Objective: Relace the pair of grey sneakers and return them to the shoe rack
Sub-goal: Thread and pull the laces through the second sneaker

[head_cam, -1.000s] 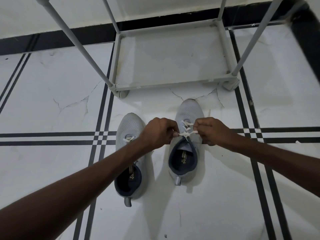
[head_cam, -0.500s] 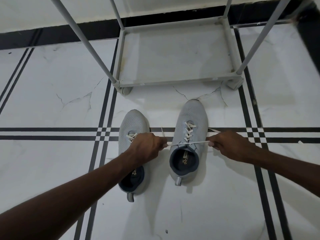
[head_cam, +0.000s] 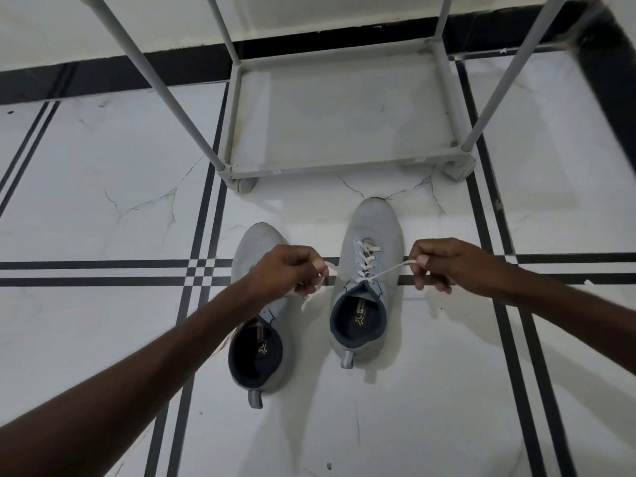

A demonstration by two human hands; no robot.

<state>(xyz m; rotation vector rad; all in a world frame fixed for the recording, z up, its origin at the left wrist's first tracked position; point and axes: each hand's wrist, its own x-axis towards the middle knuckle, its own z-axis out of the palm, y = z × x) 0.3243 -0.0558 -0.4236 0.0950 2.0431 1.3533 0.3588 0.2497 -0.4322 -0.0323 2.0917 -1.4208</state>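
Head view shows both grey sneakers on the tiled floor point(head_cam: 447, 390) just before the shoe rack point(head_cam: 344, 168). Left hand point(head_cam: 287, 271) and right hand point(head_cam: 444, 265) each pinch one end of the white lace point(head_cam: 390, 271) of the right sneaker point(head_cam: 373, 235), pulled taut sideways. The left sneaker point(head_cam: 256, 339) sits partly under the left forearm. An uneven pull could likely drag one end back through its eyelet, or tip the shoe.

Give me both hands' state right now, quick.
Left hand: closed, pinching one end of the white lace.
Right hand: closed, pinching the lace's other end, pulled out from the right sneaker.
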